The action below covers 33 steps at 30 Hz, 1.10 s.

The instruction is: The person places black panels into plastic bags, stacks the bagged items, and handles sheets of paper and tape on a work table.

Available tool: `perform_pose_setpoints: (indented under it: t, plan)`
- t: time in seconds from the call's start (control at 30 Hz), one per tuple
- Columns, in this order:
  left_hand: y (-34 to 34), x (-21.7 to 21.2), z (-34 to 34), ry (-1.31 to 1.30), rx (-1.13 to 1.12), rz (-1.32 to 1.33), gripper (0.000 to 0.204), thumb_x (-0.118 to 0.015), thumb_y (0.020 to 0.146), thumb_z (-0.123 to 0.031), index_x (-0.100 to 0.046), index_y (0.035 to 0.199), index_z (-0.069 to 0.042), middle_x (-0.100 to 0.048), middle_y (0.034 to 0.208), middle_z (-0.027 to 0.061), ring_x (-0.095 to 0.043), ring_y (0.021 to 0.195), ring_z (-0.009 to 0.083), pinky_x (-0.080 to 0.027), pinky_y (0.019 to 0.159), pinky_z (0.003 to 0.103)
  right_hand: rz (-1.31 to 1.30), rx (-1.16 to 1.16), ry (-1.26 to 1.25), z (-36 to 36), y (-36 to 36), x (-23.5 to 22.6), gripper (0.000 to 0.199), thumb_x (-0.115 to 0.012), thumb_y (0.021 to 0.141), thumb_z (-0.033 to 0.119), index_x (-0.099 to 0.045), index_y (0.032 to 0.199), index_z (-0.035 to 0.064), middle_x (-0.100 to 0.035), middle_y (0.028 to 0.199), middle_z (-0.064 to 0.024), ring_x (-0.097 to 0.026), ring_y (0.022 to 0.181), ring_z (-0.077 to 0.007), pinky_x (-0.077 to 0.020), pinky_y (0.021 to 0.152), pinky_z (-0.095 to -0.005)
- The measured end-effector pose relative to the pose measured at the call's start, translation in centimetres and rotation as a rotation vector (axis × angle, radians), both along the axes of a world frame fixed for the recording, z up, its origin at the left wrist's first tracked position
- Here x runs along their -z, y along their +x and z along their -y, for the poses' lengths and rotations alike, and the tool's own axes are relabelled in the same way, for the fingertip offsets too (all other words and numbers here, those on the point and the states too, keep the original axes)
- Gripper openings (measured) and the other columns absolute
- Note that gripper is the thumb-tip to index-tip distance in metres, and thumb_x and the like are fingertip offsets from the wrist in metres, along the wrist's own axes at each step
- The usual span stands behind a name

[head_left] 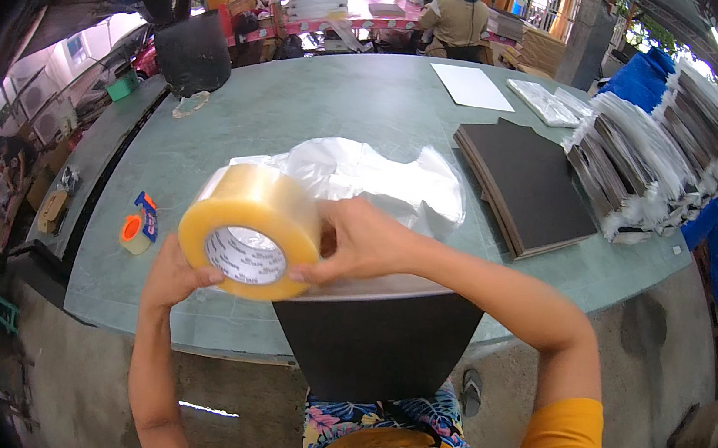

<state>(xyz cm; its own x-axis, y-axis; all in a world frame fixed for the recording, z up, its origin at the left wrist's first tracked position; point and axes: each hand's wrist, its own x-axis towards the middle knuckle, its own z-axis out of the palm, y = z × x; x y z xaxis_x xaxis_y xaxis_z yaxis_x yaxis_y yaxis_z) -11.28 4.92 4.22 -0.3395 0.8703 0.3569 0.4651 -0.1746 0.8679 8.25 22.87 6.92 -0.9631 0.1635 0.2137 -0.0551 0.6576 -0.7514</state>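
A large roll of clear yellowish packing tape (pixel 249 226) is held up over the near edge of the grey-green table (pixel 319 106). My left hand (pixel 172 273) grips the roll from below, thumb at its core. My right hand (pixel 355 243) holds its right side, fingers on the rim. Under the hands lies a black flat board (pixel 382 340) that overhangs the table edge toward my lap. A clear plastic bag (pixel 363 181) lies crumpled over the board's far end.
A small orange and blue tape dispenser (pixel 138 227) lies at the left. A stack of black boards (pixel 529 185) and a tall pile of bagged boards (pixel 655 159) stand at the right. White sheets (pixel 471 85) lie far back. Another person (pixel 457 20) sits beyond the table.
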Motion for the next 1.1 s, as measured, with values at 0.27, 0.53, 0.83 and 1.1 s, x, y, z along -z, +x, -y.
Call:
perform_pose_setpoints:
  t: [0.27, 0.53, 0.83, 1.1]
  plan:
    - [-3.3, 3.6, -2.3, -0.097, 0.132, 0.308, 0.048, -0.069, 0.065, -0.03, -0.053, 0.095, 0.004, -0.058, 0.084, 0.0053, -0.054, 0.074, 0.0106, -0.045, 0.066, 0.025, 0.293, -0.285, -0.525, -4.7, 0.2, -0.1, 0.068, -0.07, 0.068, 0.023, -0.036, 0.117, -0.0086, -0.053, 0.106, -0.0205, -0.055, 0.094, -0.0204, -0.0416, 0.087, -0.0294]
    - [-9.3, 12.3, -3.4, -0.328, -0.286, 0.542, 0.038, -0.052, 0.08, -0.039, -0.053, 0.084, -0.001, -0.057, 0.069, 0.0101, -0.055, 0.052, 0.0204, -0.046, 0.049, 0.032, -0.084, 0.689, -0.224, -10.7, 13.2, 0.0, 0.018, -0.062, 0.076, 0.015, -0.059, 0.07, -0.0009, -0.057, 0.058, -0.0067, -0.052, 0.048, -0.0092, -0.04, 0.043, -0.0202]
    - [2.7, 4.8, -18.8, 0.217, 0.054, -0.987, 0.019, -0.063, 0.068, -0.02, -0.059, 0.079, -0.005, -0.057, 0.084, 0.0105, -0.052, 0.089, 0.0267, -0.038, 0.08, 0.036, 0.032, 0.871, -0.647, -14.8, 13.7, 19.8, 0.062, -0.072, 0.064, 0.034, -0.05, 0.106, -0.0055, -0.058, 0.093, -0.0129, -0.056, 0.08, -0.0174, -0.0455, 0.065, -0.0274]
    - [7.5, 7.7, -26.8, 0.125, 0.294, -0.979, 0.017, -0.057, 0.073, -0.02, -0.06, 0.084, -0.007, -0.059, 0.08, 0.0093, -0.055, 0.079, 0.0247, -0.041, 0.07, 0.035, -0.327, 0.718, -1.065, -15.4, 10.1, 18.0, 0.043, -0.069, 0.071, 0.019, -0.052, 0.099, -0.0082, -0.059, 0.088, -0.0128, -0.057, 0.079, -0.017, -0.0469, 0.065, -0.0286]
